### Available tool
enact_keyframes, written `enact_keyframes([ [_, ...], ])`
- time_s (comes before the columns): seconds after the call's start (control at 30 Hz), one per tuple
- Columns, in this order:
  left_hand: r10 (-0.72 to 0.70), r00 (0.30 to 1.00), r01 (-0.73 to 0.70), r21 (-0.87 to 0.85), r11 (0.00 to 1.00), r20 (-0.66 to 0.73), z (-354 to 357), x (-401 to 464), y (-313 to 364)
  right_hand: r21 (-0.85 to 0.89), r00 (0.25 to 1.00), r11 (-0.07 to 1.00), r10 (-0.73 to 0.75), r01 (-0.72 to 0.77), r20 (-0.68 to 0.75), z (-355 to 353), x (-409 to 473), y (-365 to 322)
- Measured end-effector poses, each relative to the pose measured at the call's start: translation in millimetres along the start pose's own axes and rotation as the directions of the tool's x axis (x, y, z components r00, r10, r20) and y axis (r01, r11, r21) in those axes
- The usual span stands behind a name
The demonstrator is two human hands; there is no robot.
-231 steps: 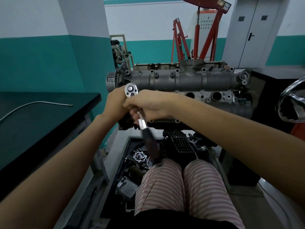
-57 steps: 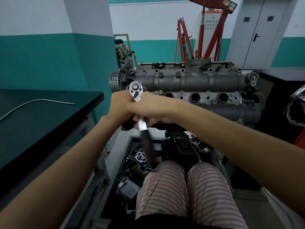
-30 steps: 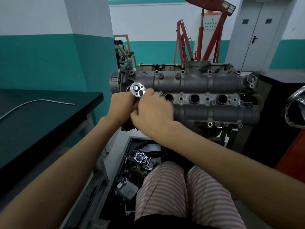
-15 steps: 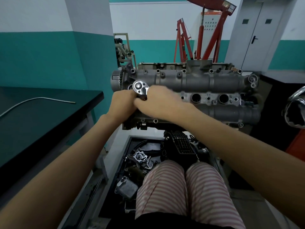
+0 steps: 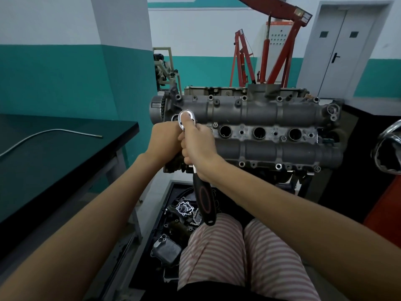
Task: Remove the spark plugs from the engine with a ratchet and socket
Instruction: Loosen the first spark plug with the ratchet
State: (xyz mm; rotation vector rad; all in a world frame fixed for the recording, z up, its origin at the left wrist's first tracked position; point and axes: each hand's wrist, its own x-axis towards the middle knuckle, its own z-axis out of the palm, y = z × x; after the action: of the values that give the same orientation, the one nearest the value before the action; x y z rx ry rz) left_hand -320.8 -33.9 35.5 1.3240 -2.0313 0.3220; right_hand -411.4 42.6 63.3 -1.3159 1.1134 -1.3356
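The engine (image 5: 271, 131) sits at the centre of the frame, a grey cast-metal block lying lengthwise, with two rounded ribbed housings running left to right and a flat strip between them. Three round dark plug wells (image 5: 259, 132) show in that strip, right of the hands; whether plugs sit in them cannot be told. A toothed wheel shows at the engine's left end. The ratchet (image 5: 202, 192) stands at the left end of the strip: its shiny oval head (image 5: 187, 119) is at the top, its black handle with a red oval inlay hangs down toward the lower centre of the frame. The socket is hidden behind the hands. The right hand (image 5: 198, 146) grips the ratchet's shank just under the head, fingers curled round it and thumb lying up onto the head. The left hand (image 5: 165, 142) is just left of it, touching it, fingers curled at the ratchet's neck; what they clamp is hidden. At the left, a black counter (image 5: 65, 153) carries a bent metal rod (image 5: 52, 133).
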Motion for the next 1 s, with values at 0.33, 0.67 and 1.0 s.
enact_keyframes([
  [0.33, 0.138, 0.969, -0.128, 0.059, 0.990, -0.207, 9.4, 0.4, -3.4, -0.660, 0.874, 0.595, -0.436, 0.458, 0.214, -29.3, 55.6, -64.3],
  [0.67, 0.135, 0.980, -0.134, 0.014, 0.991, -0.146, 1.2, 2.4, -2.1, -0.947, 0.941, 0.093, -0.173, 0.309, 0.290, -30.8, 156.7, -69.0],
  [1.0, 0.168, 0.965, -0.169, 0.012, 0.986, -0.201, 2.8, 4.0, -3.7, -0.969, 0.908, -0.002, -0.350, 0.247, 0.232, -50.5, 167.0, -35.8],
])
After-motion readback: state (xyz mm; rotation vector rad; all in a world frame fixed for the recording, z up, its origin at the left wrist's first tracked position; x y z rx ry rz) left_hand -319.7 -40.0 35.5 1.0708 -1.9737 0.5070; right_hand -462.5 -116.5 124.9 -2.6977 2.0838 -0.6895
